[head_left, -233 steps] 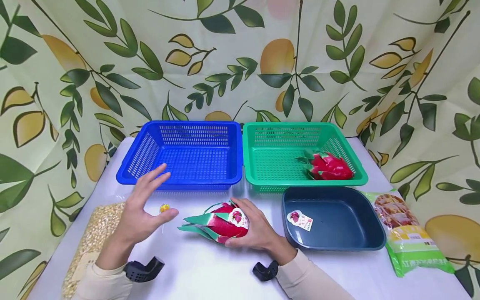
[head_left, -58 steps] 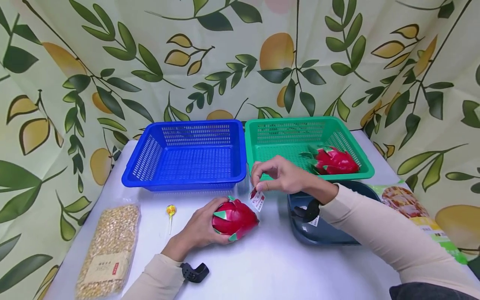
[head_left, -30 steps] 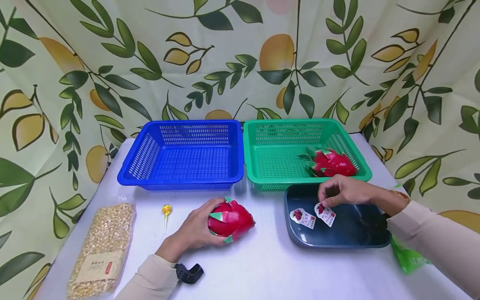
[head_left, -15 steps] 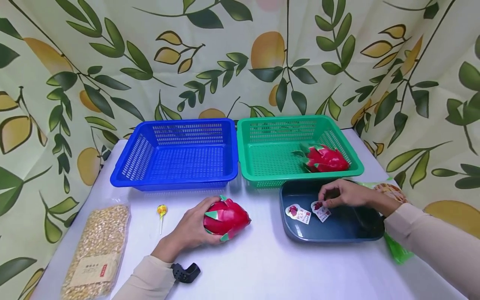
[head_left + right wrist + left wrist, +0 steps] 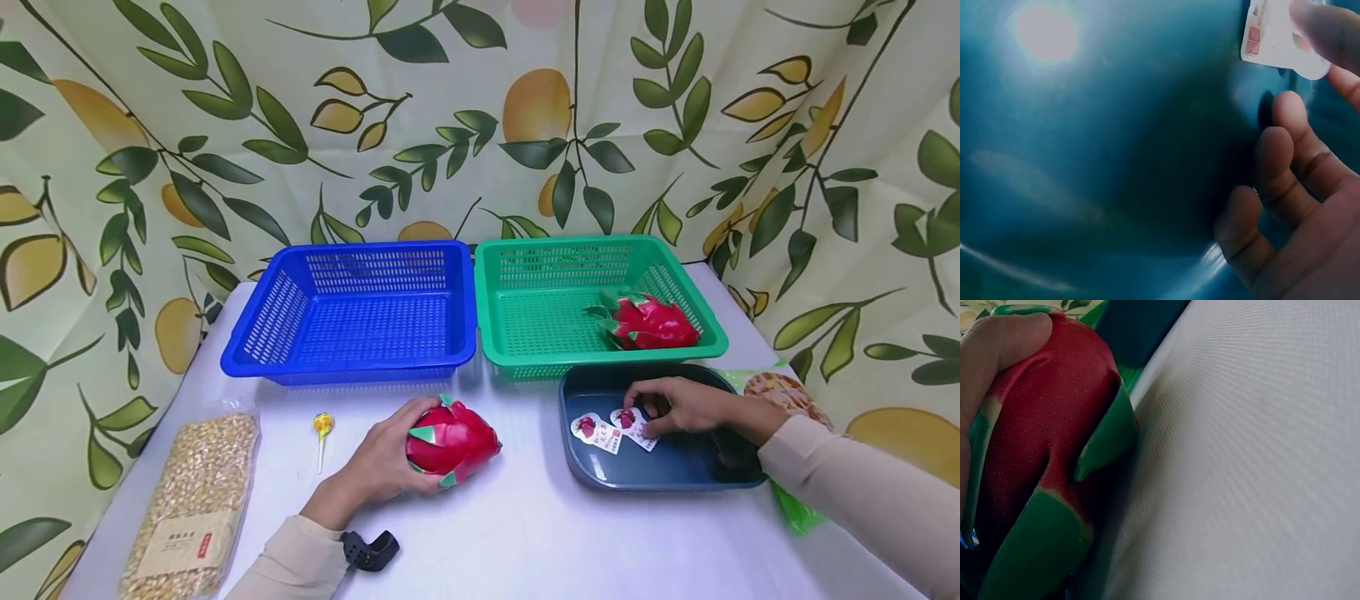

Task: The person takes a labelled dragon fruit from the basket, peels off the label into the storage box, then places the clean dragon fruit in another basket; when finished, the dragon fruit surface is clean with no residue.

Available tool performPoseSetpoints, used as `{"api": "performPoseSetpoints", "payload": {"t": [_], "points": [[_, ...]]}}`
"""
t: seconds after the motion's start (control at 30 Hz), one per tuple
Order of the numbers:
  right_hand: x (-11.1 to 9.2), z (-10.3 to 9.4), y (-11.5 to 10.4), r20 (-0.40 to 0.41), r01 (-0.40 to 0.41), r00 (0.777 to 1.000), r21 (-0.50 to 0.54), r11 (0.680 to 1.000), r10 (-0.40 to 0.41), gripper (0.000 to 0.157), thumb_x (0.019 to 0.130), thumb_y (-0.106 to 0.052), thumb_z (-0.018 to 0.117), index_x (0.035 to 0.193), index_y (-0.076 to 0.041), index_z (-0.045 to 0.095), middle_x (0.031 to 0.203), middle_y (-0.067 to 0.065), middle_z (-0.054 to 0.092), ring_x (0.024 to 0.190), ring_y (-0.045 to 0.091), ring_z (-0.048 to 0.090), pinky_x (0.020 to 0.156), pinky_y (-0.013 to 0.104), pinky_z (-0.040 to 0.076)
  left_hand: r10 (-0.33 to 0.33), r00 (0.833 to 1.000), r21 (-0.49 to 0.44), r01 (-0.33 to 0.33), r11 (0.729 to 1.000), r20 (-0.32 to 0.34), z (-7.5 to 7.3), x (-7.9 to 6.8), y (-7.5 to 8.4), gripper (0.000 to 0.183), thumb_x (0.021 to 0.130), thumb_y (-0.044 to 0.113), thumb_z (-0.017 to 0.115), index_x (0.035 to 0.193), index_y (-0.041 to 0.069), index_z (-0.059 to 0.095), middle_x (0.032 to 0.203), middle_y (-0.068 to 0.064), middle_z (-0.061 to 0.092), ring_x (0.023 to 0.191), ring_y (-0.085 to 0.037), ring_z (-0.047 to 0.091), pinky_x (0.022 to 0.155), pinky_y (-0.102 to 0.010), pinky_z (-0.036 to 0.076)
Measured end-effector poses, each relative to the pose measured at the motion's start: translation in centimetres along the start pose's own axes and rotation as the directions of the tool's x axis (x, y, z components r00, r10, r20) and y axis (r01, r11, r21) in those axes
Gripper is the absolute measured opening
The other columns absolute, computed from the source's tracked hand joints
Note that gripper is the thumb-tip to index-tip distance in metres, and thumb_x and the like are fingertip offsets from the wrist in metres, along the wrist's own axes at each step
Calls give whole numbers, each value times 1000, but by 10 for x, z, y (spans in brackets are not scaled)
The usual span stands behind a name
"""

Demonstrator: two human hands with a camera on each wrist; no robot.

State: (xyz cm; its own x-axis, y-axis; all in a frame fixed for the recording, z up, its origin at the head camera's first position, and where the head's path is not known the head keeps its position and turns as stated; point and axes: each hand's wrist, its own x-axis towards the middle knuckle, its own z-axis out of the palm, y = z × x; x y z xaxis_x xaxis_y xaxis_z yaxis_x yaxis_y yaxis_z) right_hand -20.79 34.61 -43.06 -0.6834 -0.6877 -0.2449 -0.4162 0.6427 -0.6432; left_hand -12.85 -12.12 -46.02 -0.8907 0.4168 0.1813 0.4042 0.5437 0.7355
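Observation:
My left hand [image 5: 386, 454] grips the leafy end of a red dragon fruit [image 5: 457, 437] with green-tipped scales, lying on the white table. In the left wrist view the thumb lies along the dragon fruit [image 5: 1054, 419]. My right hand [image 5: 682, 404] reaches into the dark blue basin [image 5: 675, 475]. Its thumb and index finger pinch a white sticker [image 5: 627, 421] with a fruit picture, close to the basin floor. Beside it, a matching sticker [image 5: 595, 432] lies in the basin. In the right wrist view the thumb covers part of the held sticker [image 5: 1269, 37]; the other fingers are bent.
A blue basket [image 5: 360, 367] stands at the back left. The green basket [image 5: 525, 360] beside it holds another dragon fruit [image 5: 656, 322]. A bag of corn kernels [image 5: 198, 475] and a lollipop [image 5: 322, 425] lie left. A green food bag [image 5: 798, 504] is partly hidden beyond the basin.
The sticker was on the dragon fruit, then came off in my right hand, which carried it right into the basin and now lower beside the other sticker. My left hand took over the dragon fruit.

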Motion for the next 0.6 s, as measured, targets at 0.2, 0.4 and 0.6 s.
{"api": "performPoseSetpoints", "payload": {"t": [0.2,0.4,0.6], "points": [[3,5,-2,-65,-17,998,-75,997,12,35,80,-22,79,106,-18,56,72,-6,50,64,12,50,54,24,43,3,1000,15,-2,1000,-5,0,-1,0,98,56,34,92,140,23,43,130,6,51,112,-23,55,76,-32,55],[7,9,-5,-89,-86,993,-129,988,75,40,79,-22,81,108,-17,54,70,-6,48,62,11,48,52,24,42,-6,1000,25,6,1000,-3,0,-1,1,99,56,35,92,141,23,42,130,5,51,113,-23,55,76,-33,55],[5,8,-7,-137,-156,982,-180,971,132,47,79,-29,80,117,-14,56,67,-7,49,58,10,48,50,26,42,12,1000,37,-11,999,-10,1,-1,1,98,56,35,91,140,21,43,130,5,51,111,-23,56,77,-33,54]]}}
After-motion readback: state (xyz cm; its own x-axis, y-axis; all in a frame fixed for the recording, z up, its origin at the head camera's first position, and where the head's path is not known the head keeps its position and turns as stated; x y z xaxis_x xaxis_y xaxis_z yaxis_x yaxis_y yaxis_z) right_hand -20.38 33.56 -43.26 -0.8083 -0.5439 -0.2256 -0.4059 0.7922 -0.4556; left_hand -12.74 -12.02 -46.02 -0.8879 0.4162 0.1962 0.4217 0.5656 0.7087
